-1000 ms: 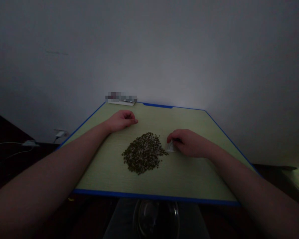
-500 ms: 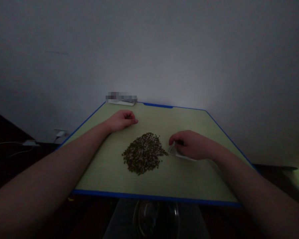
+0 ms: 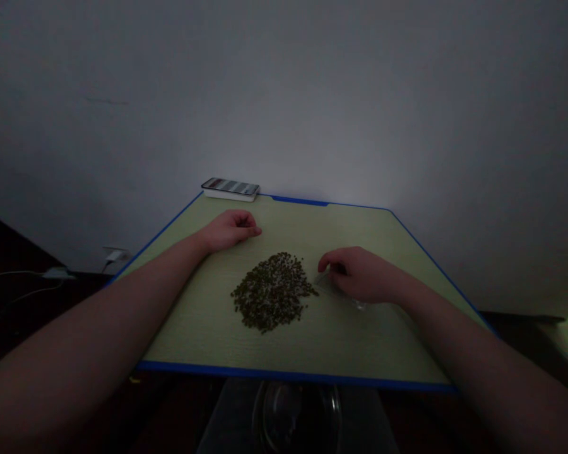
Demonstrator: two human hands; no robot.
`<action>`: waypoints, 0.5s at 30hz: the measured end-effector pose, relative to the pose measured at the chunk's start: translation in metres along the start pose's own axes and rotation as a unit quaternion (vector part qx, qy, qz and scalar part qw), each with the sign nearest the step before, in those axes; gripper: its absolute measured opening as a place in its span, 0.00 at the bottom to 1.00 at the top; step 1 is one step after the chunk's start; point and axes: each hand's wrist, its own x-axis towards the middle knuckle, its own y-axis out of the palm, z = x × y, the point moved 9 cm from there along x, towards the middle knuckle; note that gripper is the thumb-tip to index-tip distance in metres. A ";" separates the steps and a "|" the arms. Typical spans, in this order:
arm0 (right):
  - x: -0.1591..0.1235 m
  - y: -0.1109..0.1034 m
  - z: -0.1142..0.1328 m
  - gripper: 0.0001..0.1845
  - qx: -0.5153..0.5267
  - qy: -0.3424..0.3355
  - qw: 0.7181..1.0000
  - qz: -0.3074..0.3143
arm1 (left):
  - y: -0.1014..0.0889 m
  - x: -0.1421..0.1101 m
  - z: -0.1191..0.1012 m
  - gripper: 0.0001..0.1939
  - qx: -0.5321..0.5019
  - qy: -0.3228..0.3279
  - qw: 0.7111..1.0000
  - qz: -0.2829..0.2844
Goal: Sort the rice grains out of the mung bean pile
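Observation:
A heap of small green-brown beans or seeds (image 3: 273, 293), with paler specks among them, lies in the middle of the pale tabletop (image 3: 208, 340). Just right of the heap, my right hand (image 3: 355, 272) pinches a thin, clear piece of plastic (image 3: 329, 285). Part of that plastic is hidden under the hand, and its edge sits close to the stray beans. My left hand (image 3: 231, 229) rests on the table beyond the heap to the left, fingers curled in and thumb near them. Nothing shows in its grasp.
A phone (image 3: 231, 185) lies on a white box (image 3: 230, 195) at the back left corner. Behind the table stands a grey wall (image 3: 312, 94). Below the front blue edge (image 3: 293, 376), a clear round container (image 3: 298, 416) sits at my lap. A charger (image 3: 116, 255) and cables are at left.
My right hand shifts slightly right, then back left, with the plastic turning under it and showing more below the palm. My left hand and the heap stay put.

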 end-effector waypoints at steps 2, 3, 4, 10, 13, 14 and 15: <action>0.000 0.000 -0.002 0.18 0.001 0.011 1.000 -0.004 | 0.000 0.000 0.000 0.15 -0.001 0.001 1.000 0.001; 0.001 -0.001 -0.003 0.18 0.002 0.013 1.000 -0.005 | 0.000 0.000 0.000 0.15 -0.002 0.002 1.000 0.002; 0.001 -0.001 -0.003 0.18 0.002 0.013 1.000 -0.006 | 0.000 -0.001 -0.001 0.15 -0.002 0.003 1.000 0.003; 0.002 0.000 0.000 0.17 0.003 -0.003 1.000 -0.018 | 0.001 -0.002 -0.005 0.14 -0.005 0.005 1.000 0.003; 0.003 0.001 0.002 0.16 0.005 -0.004 1.000 -0.017 | 0.002 -0.002 -0.003 0.14 -0.012 0.000 1.000 0.007; 0.003 0.001 0.002 0.16 0.005 -0.004 1.000 -0.017 | 0.002 -0.001 -0.003 0.14 -0.015 -0.001 1.000 0.008; 0.003 0.001 0.002 0.16 0.006 -0.003 1.000 -0.017 | 0.002 -0.001 -0.002 0.15 -0.017 -0.002 1.000 0.008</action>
